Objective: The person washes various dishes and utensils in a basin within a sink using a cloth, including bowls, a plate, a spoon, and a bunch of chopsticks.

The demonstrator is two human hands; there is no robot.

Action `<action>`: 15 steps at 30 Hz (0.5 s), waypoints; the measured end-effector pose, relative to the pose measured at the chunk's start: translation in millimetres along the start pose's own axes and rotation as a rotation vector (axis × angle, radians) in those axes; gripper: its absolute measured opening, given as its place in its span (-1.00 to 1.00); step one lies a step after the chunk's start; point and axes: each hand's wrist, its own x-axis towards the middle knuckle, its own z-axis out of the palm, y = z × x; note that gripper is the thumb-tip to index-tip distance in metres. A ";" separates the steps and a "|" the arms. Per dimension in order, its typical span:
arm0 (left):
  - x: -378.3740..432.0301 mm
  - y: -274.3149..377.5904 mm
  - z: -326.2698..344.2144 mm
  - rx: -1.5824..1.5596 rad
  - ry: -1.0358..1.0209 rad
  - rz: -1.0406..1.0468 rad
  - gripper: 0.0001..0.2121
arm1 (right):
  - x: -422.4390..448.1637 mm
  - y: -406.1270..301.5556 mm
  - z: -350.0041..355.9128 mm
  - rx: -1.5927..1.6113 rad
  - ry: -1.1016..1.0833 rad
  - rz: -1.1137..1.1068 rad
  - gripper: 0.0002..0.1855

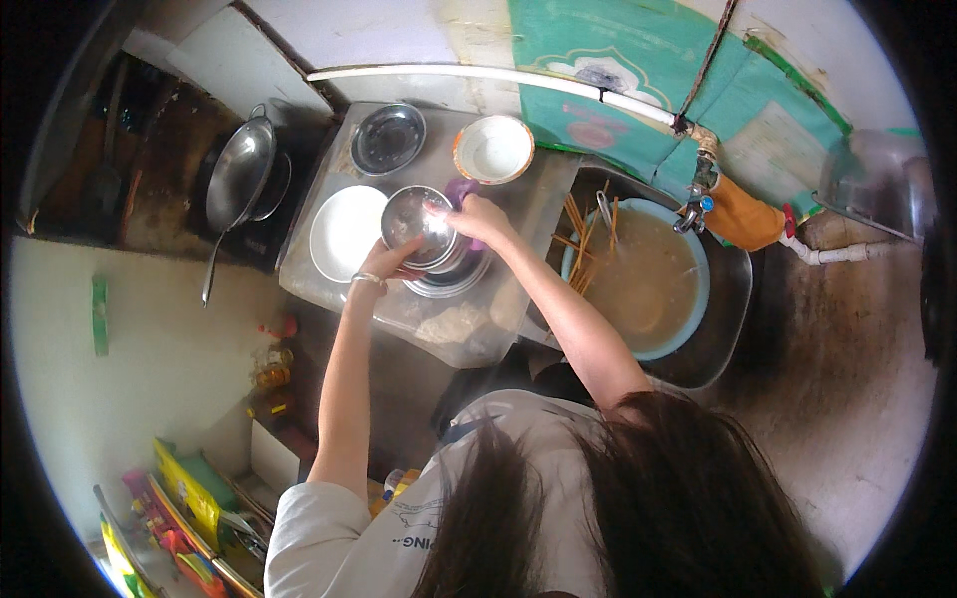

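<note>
My left hand (389, 260) grips the lower left edge of a metal bowl (419, 224), with the thumb over its rim. On the bowl's upper right side is my right hand (475, 219), a purple cloth (462, 190) bunched under its fingers. Beneath the bowl, more round metal dishes (452, 278) stand on the counter. A white bowl (345, 233) lies just left of them. Farther back are a dark metal plate (388, 140) and a white bowl with an orange patterned rim (493, 149).
At the right, a sink (736, 299) holds a light blue basin (703, 276) of cloudy water, chopsticks (579, 224) leaning over its left edge. A tap (695, 205) hangs above. A wok (243, 176) stands at the left. A white pipe (478, 72) crosses the back wall.
</note>
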 end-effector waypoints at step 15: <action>-47.5 40.9 34.7 0.481 0.720 0.763 -0.78 | -71.3 119.1 -33.1 0.791 0.446 -0.255 -0.35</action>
